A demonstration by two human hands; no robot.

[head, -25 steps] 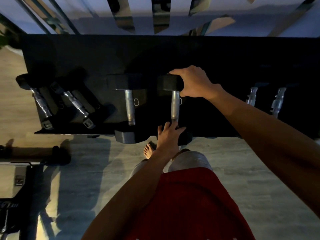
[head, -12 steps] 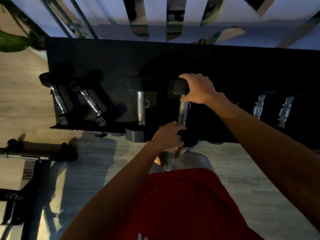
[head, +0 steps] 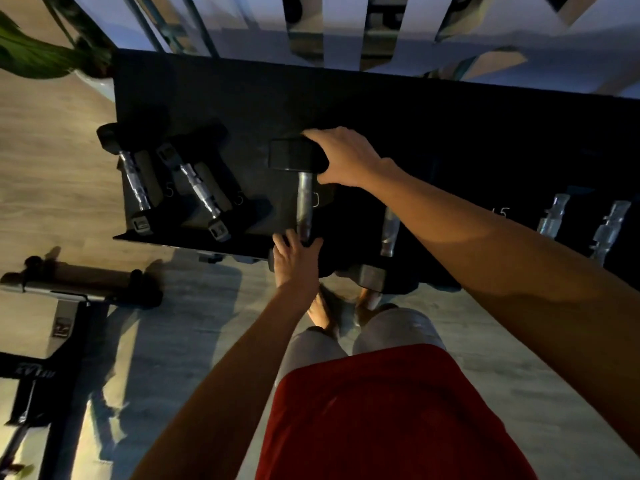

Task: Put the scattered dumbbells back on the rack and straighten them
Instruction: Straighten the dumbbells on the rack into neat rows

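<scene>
A black hex dumbbell [head: 304, 206] with a steel handle lies front to back on the dark rack [head: 242, 105]. My right hand [head: 343, 157] grips its far head, fingers curled over the top. My left hand [head: 294, 261] holds its near head at the rack's front edge, fingertips over the top beside the handle. A second dumbbell of similar size [head: 388, 233] lies just to the right, partly hidden under my right forearm, its near head sticking out past the rack's front.
Two small dumbbells [head: 135, 188] [head: 202, 194] lie slanted on the rack's left end. Two more steel handles [head: 552, 216] [head: 609, 226] show at the right. A weight bench [head: 69, 285] stands on the floor at left, a plant [head: 38, 57] at the back left.
Both hands left the right-hand dumbbell of the middle pair and moved to the one on its left. The camera shifted a little to the left.
</scene>
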